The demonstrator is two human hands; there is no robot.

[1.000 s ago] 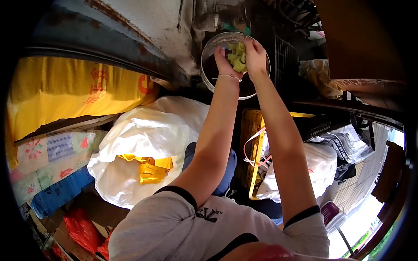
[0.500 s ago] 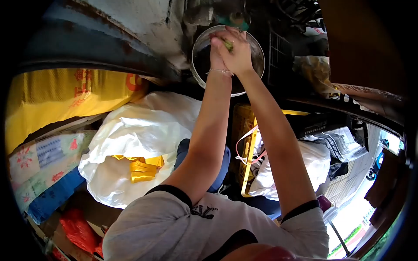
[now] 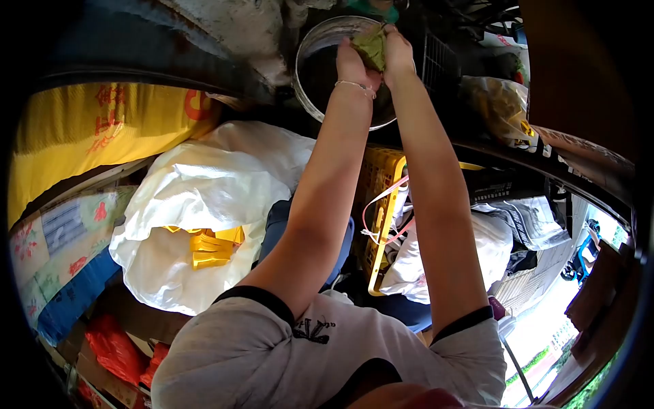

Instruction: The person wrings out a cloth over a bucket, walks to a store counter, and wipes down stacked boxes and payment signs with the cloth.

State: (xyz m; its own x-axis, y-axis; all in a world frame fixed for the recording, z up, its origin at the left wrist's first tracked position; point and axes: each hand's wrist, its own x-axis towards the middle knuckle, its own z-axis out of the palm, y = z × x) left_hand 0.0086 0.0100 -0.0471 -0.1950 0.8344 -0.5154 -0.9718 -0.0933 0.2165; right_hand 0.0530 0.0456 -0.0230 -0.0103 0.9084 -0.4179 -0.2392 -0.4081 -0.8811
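A crumpled yellow-green, cloth-like piece (image 3: 370,48) is held between my two hands, over a round metal basin (image 3: 304,85) with a dark inside. My left hand (image 3: 352,66), with a thin bracelet at the wrist, is cupped against its left and lower side, thumb upward. On the other side, my right hand (image 3: 398,53) grips it with bent fingers. Some fingertips are hidden behind the piece. Just beyond the basin's far rim is a green object (image 3: 375,8), cut off by the view's top edge.
A white plastic bag (image 3: 197,198) with yellow strips (image 3: 212,248) inside lies to the left, below a yellow sack (image 3: 102,143). Between my arms stands a yellow crate (image 3: 383,232) with a pink strap. A wire rack (image 3: 434,61) is right of the basin, near a clear bag (image 3: 501,109).
My hands were clasped together with only a bit of the green piece showing. They have moved apart, and much more of it shows between them. The view has shifted slightly.
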